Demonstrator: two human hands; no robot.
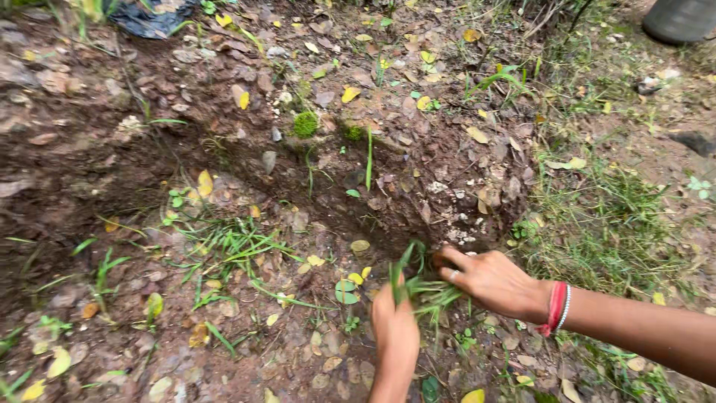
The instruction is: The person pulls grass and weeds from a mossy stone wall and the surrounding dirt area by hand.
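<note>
My left hand reaches up from the bottom edge and is closed around a clump of green grass growing in the soil. My right hand comes in from the right, wearing a red and white wristband and a ring, and its fingers grip the same tuft from the other side. The grass blades stick up between the two hands. Bare brown earth with dead leaves lies all around them.
A shallow dug trench of dark soil runs across the middle. Loose grass cuttings lie to the left. A denser grass patch grows at the right. A dark plastic sheet and a grey round object sit at the top corners.
</note>
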